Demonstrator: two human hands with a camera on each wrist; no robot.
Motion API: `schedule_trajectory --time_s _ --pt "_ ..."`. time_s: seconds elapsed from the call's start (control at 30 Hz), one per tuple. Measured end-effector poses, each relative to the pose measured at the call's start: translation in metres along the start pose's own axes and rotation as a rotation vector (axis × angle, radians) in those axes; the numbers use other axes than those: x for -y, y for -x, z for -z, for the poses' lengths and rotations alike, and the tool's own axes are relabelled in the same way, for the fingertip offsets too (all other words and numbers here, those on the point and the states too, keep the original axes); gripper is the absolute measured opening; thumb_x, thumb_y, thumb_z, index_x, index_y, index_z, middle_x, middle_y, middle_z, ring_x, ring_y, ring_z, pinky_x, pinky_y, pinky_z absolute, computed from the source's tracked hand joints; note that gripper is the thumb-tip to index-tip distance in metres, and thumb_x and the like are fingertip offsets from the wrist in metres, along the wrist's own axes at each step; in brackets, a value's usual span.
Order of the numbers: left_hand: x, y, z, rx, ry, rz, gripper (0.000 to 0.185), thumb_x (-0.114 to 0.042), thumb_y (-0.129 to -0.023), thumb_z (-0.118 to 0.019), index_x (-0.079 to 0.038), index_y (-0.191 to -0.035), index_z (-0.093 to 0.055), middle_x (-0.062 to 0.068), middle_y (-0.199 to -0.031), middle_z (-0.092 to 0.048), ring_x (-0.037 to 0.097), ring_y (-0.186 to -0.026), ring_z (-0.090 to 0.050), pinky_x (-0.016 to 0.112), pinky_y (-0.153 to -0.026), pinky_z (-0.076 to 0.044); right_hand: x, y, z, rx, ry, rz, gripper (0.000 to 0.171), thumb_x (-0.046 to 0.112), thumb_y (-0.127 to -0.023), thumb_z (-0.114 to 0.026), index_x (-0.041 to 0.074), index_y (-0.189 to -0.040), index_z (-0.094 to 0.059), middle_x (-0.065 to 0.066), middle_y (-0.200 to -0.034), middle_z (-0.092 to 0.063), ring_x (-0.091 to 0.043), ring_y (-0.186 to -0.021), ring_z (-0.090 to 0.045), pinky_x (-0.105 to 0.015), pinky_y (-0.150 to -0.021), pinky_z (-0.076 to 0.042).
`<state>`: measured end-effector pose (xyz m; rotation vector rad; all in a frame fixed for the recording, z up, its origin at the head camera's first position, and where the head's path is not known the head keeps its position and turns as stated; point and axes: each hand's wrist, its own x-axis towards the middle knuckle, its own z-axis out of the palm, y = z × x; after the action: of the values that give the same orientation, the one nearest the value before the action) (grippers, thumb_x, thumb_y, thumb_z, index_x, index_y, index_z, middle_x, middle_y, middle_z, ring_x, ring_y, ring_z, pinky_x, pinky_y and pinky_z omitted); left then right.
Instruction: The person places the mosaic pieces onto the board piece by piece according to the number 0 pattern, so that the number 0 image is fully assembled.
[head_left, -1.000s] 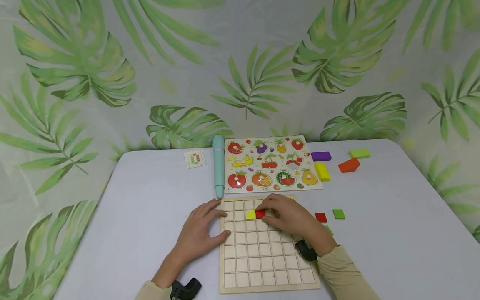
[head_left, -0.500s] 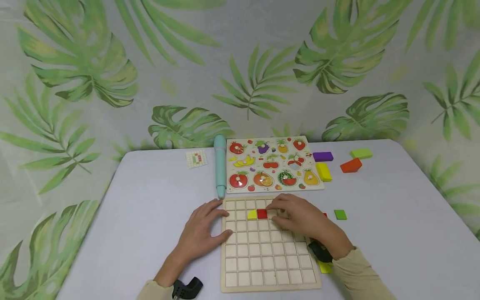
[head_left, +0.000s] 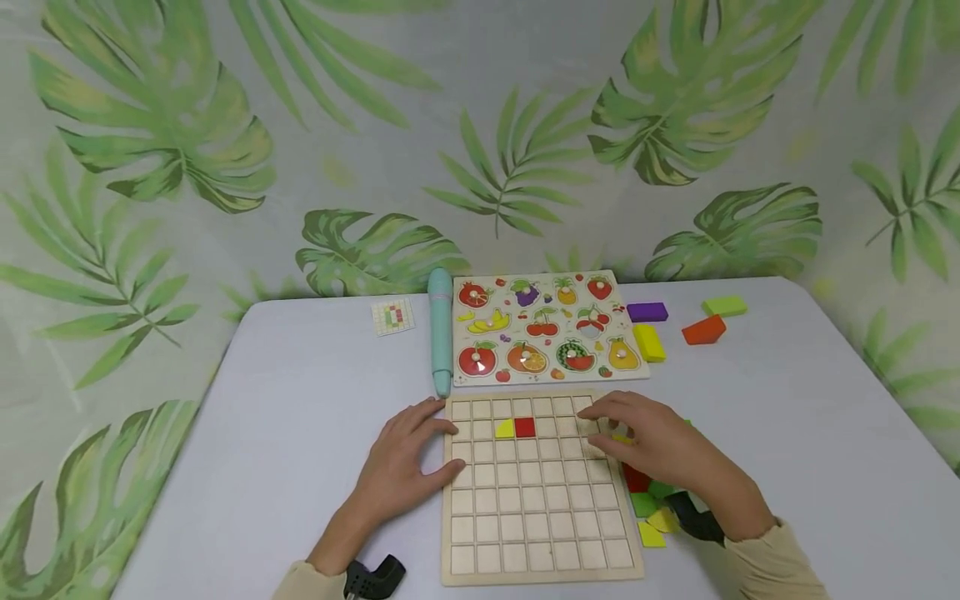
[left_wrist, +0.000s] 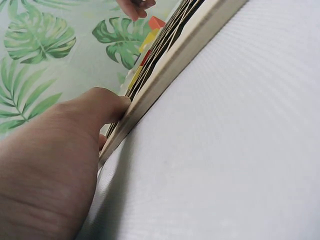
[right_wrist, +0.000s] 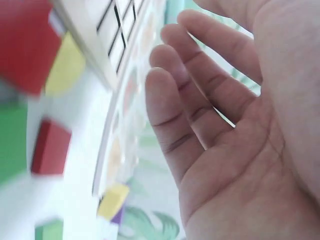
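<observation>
Head view has the right hand [head_left: 654,442] with nothing in its grip, thumb and forefinger spread a little apart over the far right part of the wooden grid board [head_left: 547,555]; whether the fingertips touch the wood cannot be told. One second ago that hand was on the red square tile [head_left: 524,427]; half a second ago it was just right of it, and now it is farther right, well apart. The tile has stayed in the second row from the far edge, immediately right of the yellow rounded tile [head_left: 506,428]. The left hand [head_left: 393,462] has not shifted: thumb and forefinger spread, resting on the board's left edge, holding no tile.

Just right of the board, the forearm's move has bared more of the loose red, green and yellow tiles [head_left: 652,535], partly overlapping. Beyond the board's far edge lies the fruit puzzle [head_left: 567,332], with the teal pen [head_left: 440,329] along its left side and a small pattern card [head_left: 393,317] farther left. At the far right of the table [head_left: 315,375] are purple [head_left: 647,312], yellow [head_left: 649,342], orange [head_left: 705,330] and light-green blocks [head_left: 725,306], all unmoved.
</observation>
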<state>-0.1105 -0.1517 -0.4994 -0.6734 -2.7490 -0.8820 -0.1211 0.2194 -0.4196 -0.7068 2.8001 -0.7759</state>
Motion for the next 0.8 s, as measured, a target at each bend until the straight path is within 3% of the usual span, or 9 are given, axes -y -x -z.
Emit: schedule_trajectory --time_s 0.23,0.5,0.63,0.8 --pt "-0.002 0.000 0.000 0.008 0.002 0.007 0.038 -0.044 -0.086 -0.080 -0.024 -0.116 -0.068 0.004 -0.153 -0.053 0.027 -0.144 -0.048 0.056 -0.116 -0.038 -0.029 0.009 0.013 -0.056 -0.078 0.007 0.031 0.019 -0.092 -0.079 0.016 -0.122 -0.072 0.005 -0.115 -0.070 -0.004 -0.089 -0.058 -0.023 -0.070 -0.055" --pt "-0.001 0.001 0.000 -0.002 0.006 0.001 0.038 -0.043 -0.086 -0.081 -0.025 -0.116 -0.068 0.003 -0.152 -0.054 0.027 -0.143 -0.049 0.056 -0.116 -0.039 -0.063 0.016 0.020 -0.029 -0.072 -0.045 0.032 0.023 -0.089 -0.082 0.016 -0.119 -0.074 0.006 -0.109 -0.071 -0.005 -0.087 -0.058 -0.023 -0.071 -0.054" --pt "-0.001 0.001 -0.001 -0.006 0.006 -0.002 0.037 -0.043 -0.086 -0.081 -0.025 -0.115 -0.068 0.003 -0.152 -0.054 0.027 -0.142 -0.049 0.056 -0.115 -0.039 -0.071 0.021 0.023 -0.037 -0.068 -0.053 0.032 0.020 -0.089 -0.082 0.015 -0.120 -0.074 0.005 -0.111 -0.072 -0.006 -0.088 -0.058 -0.023 -0.071 -0.053" --pt "0.000 0.001 -0.001 -0.012 0.002 -0.007 0.037 -0.044 -0.086 -0.081 -0.026 -0.115 -0.068 0.003 -0.151 -0.055 0.027 -0.142 -0.050 0.056 -0.115 -0.040 -0.067 0.017 0.018 0.002 -0.116 -0.027 0.033 0.028 -0.089 -0.082 0.018 -0.119 -0.074 0.006 -0.109 -0.071 -0.009 -0.085 -0.056 -0.021 -0.068 -0.050"
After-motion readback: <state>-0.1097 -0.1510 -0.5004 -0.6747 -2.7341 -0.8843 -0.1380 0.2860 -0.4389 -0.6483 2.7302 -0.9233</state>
